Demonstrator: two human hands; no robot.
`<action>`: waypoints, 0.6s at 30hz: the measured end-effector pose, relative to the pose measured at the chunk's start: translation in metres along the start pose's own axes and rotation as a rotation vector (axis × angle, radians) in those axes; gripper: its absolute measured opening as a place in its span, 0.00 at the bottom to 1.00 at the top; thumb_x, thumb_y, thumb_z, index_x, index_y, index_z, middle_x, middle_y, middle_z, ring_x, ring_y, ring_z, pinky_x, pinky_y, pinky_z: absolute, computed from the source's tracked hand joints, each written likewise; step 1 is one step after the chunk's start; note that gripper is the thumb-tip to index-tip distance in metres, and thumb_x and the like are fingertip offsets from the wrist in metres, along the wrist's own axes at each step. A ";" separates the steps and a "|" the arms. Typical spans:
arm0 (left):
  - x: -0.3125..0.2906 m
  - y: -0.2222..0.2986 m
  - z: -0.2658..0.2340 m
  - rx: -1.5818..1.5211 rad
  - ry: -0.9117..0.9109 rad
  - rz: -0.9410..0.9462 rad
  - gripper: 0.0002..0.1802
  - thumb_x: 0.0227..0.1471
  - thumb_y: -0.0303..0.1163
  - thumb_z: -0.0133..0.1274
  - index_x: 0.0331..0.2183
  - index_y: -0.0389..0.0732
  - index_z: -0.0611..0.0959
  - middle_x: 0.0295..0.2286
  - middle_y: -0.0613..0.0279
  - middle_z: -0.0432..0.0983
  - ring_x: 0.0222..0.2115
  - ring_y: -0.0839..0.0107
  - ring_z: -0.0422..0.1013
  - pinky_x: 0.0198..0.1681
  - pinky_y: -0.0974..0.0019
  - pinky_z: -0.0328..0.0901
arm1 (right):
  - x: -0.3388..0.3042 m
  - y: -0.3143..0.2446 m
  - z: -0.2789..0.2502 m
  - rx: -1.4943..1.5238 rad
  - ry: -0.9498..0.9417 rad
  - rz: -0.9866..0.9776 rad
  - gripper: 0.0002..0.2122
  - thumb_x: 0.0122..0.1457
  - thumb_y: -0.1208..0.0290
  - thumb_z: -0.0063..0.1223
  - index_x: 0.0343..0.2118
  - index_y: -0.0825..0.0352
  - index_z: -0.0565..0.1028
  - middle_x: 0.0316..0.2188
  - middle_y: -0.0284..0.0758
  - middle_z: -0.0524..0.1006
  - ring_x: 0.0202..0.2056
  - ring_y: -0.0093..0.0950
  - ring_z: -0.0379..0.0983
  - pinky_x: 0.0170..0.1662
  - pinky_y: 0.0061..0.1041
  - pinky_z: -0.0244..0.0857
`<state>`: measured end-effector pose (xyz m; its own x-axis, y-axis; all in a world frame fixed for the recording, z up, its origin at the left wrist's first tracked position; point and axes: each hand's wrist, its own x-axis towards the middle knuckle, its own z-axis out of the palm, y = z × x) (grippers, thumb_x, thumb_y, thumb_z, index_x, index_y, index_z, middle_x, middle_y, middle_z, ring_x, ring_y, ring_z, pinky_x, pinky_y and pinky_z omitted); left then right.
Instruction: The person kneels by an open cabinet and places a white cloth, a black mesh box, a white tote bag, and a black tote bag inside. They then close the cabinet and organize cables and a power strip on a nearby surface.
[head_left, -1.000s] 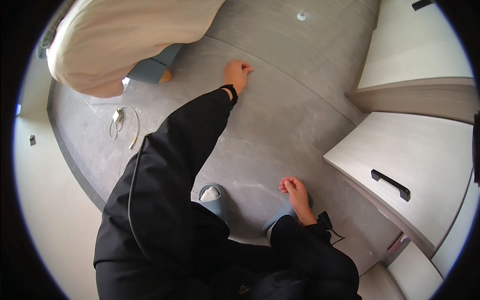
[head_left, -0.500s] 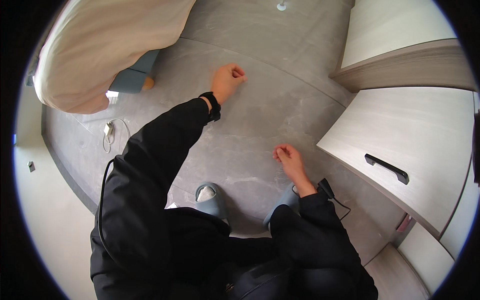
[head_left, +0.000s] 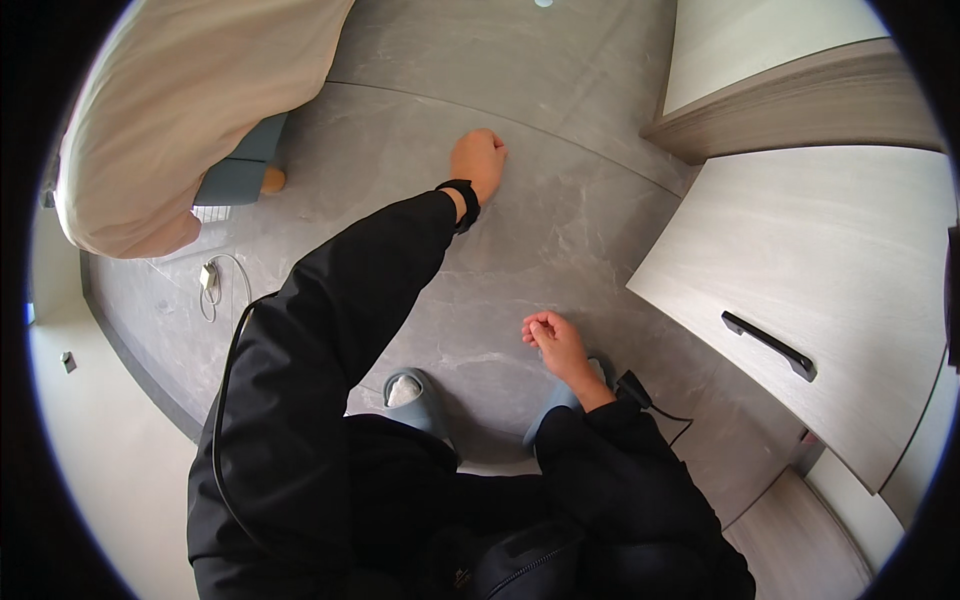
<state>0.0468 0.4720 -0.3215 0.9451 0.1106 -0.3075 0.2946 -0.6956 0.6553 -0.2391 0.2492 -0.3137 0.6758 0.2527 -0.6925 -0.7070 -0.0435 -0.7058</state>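
My left hand (head_left: 479,162) is stretched far out over the grey floor, back of the hand up and fingers curled into a fist. Nothing shows in it, though its inner side is hidden. Around that wrist sits a black strap (head_left: 462,205). Closer to my body, my right hand (head_left: 558,345) has its fingers loosely curled in with the thumb against them, and no object is visible there. A black device with a cable (head_left: 634,388) is at the right wrist. Neither hand touches the furniture.
Right of me stands a pale cabinet (head_left: 790,240) with a black handle (head_left: 768,345). A beige cloth (head_left: 190,110) drapes over blue-grey furniture (head_left: 240,165) at the far left. A white charger and cable (head_left: 209,278) lie on the tiled floor (head_left: 560,230). Blue slippers (head_left: 420,400) are on my feet.
My left hand has shifted right and turned, so its back now faces up with the fingers hidden beneath. My right hand has moved slightly left and closer to my body.
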 end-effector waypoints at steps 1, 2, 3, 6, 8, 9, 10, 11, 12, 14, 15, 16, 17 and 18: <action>0.002 -0.001 0.001 0.044 -0.036 0.003 0.12 0.57 0.29 0.62 0.42 0.32 0.86 0.34 0.47 0.84 0.36 0.54 0.81 0.44 0.54 0.74 | 0.001 0.000 0.000 0.001 -0.001 0.008 0.09 0.74 0.71 0.50 0.48 0.69 0.78 0.39 0.34 0.83 0.39 0.23 0.80 0.43 0.24 0.74; 0.003 -0.002 0.001 0.057 -0.064 0.019 0.12 0.58 0.29 0.61 0.42 0.32 0.85 0.35 0.47 0.84 0.37 0.53 0.80 0.44 0.54 0.73 | 0.002 -0.001 -0.001 -0.013 -0.002 0.010 0.09 0.74 0.71 0.49 0.48 0.69 0.78 0.38 0.34 0.82 0.38 0.23 0.80 0.43 0.24 0.74; 0.003 -0.004 0.000 0.068 -0.093 0.035 0.12 0.59 0.29 0.61 0.41 0.32 0.85 0.35 0.46 0.84 0.37 0.52 0.80 0.44 0.53 0.73 | 0.003 -0.002 -0.001 -0.027 -0.003 0.013 0.09 0.74 0.71 0.49 0.47 0.69 0.78 0.38 0.34 0.82 0.37 0.23 0.80 0.43 0.24 0.75; -0.007 -0.017 -0.009 -0.029 -0.069 0.097 0.11 0.60 0.30 0.59 0.40 0.32 0.83 0.35 0.46 0.83 0.36 0.50 0.79 0.43 0.53 0.71 | 0.006 -0.003 -0.003 -0.023 -0.006 0.029 0.09 0.74 0.71 0.49 0.47 0.69 0.78 0.38 0.34 0.82 0.37 0.23 0.80 0.42 0.25 0.74; -0.021 -0.031 -0.021 -0.088 -0.075 0.084 0.10 0.63 0.30 0.57 0.38 0.32 0.81 0.33 0.47 0.82 0.33 0.51 0.77 0.42 0.53 0.70 | 0.007 -0.003 -0.003 0.008 -0.007 0.038 0.09 0.74 0.71 0.49 0.47 0.69 0.78 0.38 0.34 0.82 0.37 0.23 0.80 0.42 0.24 0.74; -0.030 -0.039 -0.031 -0.107 -0.066 0.116 0.10 0.63 0.31 0.57 0.38 0.33 0.81 0.32 0.49 0.81 0.33 0.54 0.77 0.41 0.55 0.70 | 0.007 -0.002 -0.004 0.026 -0.007 0.036 0.09 0.74 0.71 0.49 0.47 0.69 0.78 0.38 0.34 0.82 0.36 0.23 0.80 0.42 0.24 0.74; -0.037 -0.047 -0.042 -0.120 -0.070 0.121 0.10 0.63 0.31 0.57 0.38 0.33 0.81 0.32 0.50 0.81 0.32 0.57 0.76 0.41 0.56 0.70 | 0.008 -0.002 -0.004 0.029 0.011 0.070 0.09 0.74 0.71 0.49 0.47 0.69 0.78 0.38 0.34 0.82 0.36 0.23 0.80 0.41 0.24 0.74; -0.046 -0.054 -0.055 -0.124 -0.078 0.106 0.10 0.64 0.31 0.57 0.38 0.33 0.81 0.32 0.52 0.81 0.32 0.60 0.76 0.41 0.57 0.70 | 0.008 -0.002 -0.004 0.047 0.000 0.047 0.09 0.74 0.71 0.49 0.47 0.69 0.79 0.38 0.34 0.82 0.36 0.23 0.80 0.41 0.25 0.75; -0.058 -0.061 -0.071 -0.160 -0.107 0.087 0.10 0.64 0.32 0.58 0.39 0.34 0.81 0.31 0.56 0.80 0.32 0.65 0.76 0.40 0.60 0.70 | 0.008 -0.002 -0.003 0.051 0.004 0.057 0.09 0.74 0.72 0.49 0.47 0.69 0.79 0.38 0.34 0.82 0.36 0.23 0.80 0.41 0.25 0.75; -0.088 -0.076 -0.111 -0.266 -0.166 -0.006 0.09 0.66 0.32 0.57 0.38 0.36 0.81 0.31 0.63 0.79 0.32 0.73 0.74 0.39 0.66 0.70 | 0.009 -0.003 -0.003 0.046 0.011 0.057 0.09 0.74 0.72 0.49 0.48 0.69 0.79 0.38 0.34 0.82 0.36 0.24 0.81 0.41 0.25 0.75; -0.107 -0.082 -0.134 -0.347 -0.181 -0.045 0.08 0.66 0.31 0.57 0.38 0.36 0.81 0.30 0.66 0.78 0.32 0.77 0.74 0.38 0.68 0.70 | 0.008 -0.004 -0.003 0.037 0.007 0.052 0.09 0.74 0.72 0.50 0.48 0.69 0.79 0.38 0.35 0.82 0.36 0.24 0.81 0.41 0.25 0.75; -0.128 -0.088 -0.158 -0.420 -0.142 -0.070 0.07 0.67 0.30 0.56 0.38 0.36 0.80 0.30 0.66 0.78 0.32 0.76 0.74 0.39 0.69 0.70 | 0.008 -0.004 -0.003 0.012 0.006 0.053 0.09 0.74 0.72 0.50 0.48 0.69 0.79 0.38 0.35 0.82 0.36 0.24 0.81 0.41 0.25 0.75; -0.150 -0.093 -0.183 -0.483 -0.093 -0.083 0.06 0.67 0.29 0.55 0.38 0.36 0.80 0.30 0.66 0.78 0.32 0.76 0.74 0.39 0.70 0.70 | 0.008 -0.006 -0.003 0.009 -0.007 0.049 0.09 0.74 0.72 0.50 0.48 0.69 0.79 0.38 0.35 0.82 0.36 0.24 0.81 0.41 0.25 0.76; -0.177 -0.098 -0.208 -0.512 -0.032 -0.127 0.05 0.67 0.27 0.55 0.38 0.36 0.80 0.30 0.66 0.77 0.32 0.76 0.74 0.40 0.70 0.70 | 0.009 -0.006 -0.005 -0.010 -0.015 0.048 0.09 0.74 0.72 0.50 0.49 0.69 0.79 0.38 0.35 0.83 0.36 0.24 0.81 0.41 0.25 0.76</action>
<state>-0.1200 0.6687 -0.1876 0.8950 0.1437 -0.4223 0.4455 -0.2412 0.8622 -0.2278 0.2472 -0.3160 0.6381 0.2646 -0.7231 -0.7362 -0.0656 -0.6736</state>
